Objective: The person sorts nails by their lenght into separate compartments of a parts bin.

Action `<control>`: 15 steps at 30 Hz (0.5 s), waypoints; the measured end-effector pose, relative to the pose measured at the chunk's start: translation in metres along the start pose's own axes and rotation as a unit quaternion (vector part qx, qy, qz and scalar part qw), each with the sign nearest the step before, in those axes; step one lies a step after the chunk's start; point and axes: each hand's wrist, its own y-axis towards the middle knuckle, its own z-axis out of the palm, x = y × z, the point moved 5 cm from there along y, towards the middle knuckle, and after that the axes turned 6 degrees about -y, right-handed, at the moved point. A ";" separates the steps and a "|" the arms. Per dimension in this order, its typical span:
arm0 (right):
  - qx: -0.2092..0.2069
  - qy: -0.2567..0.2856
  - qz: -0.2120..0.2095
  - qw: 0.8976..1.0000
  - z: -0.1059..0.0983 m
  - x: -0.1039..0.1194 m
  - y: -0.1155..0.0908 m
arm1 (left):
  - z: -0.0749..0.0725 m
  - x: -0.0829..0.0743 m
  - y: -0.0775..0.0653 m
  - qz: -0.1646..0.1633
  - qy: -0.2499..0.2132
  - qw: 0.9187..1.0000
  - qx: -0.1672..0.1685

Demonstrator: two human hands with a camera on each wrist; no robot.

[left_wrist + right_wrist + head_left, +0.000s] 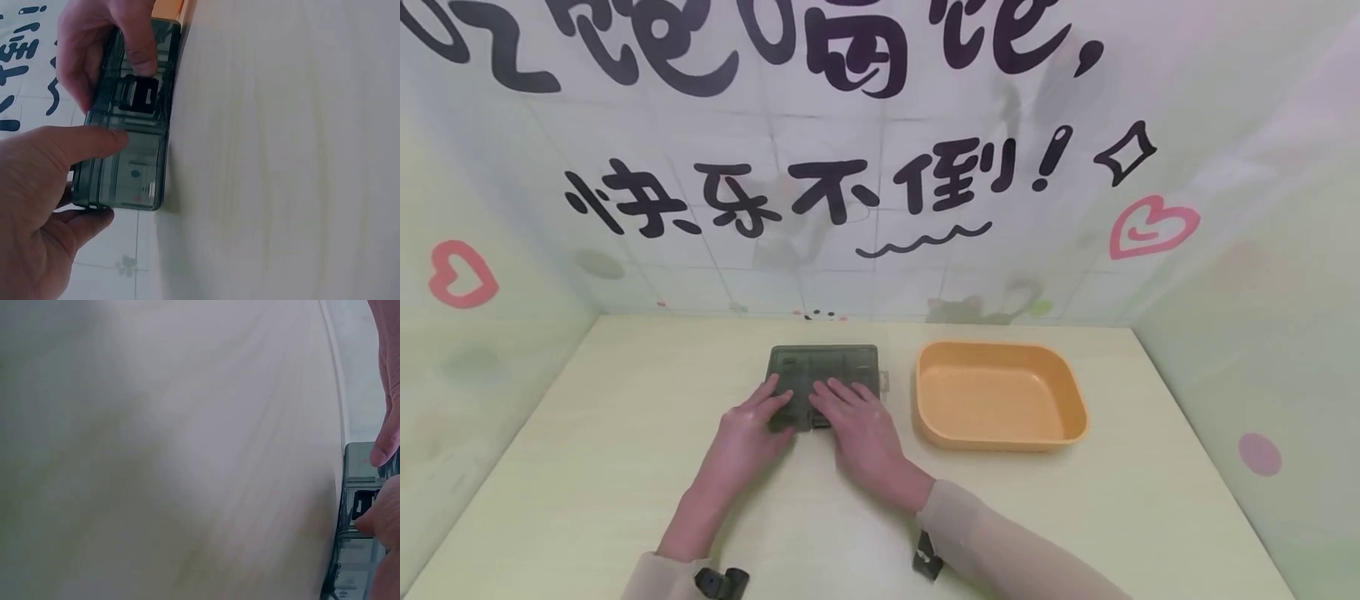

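A dark translucent green plastic storage case (835,360) with inner dividers lies closed at the middle back of the table. My left hand (745,442) grips its left end. In the left wrist view the left thumb rests on the front face, with fingers at the end of the case. My right hand (867,437) lies over the right part of the lid, fingers on top. Its thumb touches the front beside a black latch (144,95). What the case contains cannot be made out.
An orange rectangular tray (1000,439) stands right of the case on the pale wooden table (602,467). Printed wall panels (820,287) enclose the back and both sides. A small black object (927,560) shows beside the right sleeve.
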 end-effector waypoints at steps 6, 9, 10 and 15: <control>-0.006 0.006 -0.004 1.000 -0.002 -0.002 -0.002 | 0.004 -0.007 0.001 -0.020 0.023 1.000 0.006; -0.010 0.014 -0.006 1.000 -0.004 -0.002 -0.002 | 0.005 -0.008 0.001 -0.024 0.027 0.999 0.003; -0.011 0.016 -0.006 1.000 -0.004 -0.003 -0.002 | 0.004 -0.008 0.001 -0.025 0.029 0.999 0.002; -0.011 0.030 -0.009 0.999 -0.005 -0.004 -0.002 | 0.005 -0.008 0.003 -0.037 0.029 0.999 0.001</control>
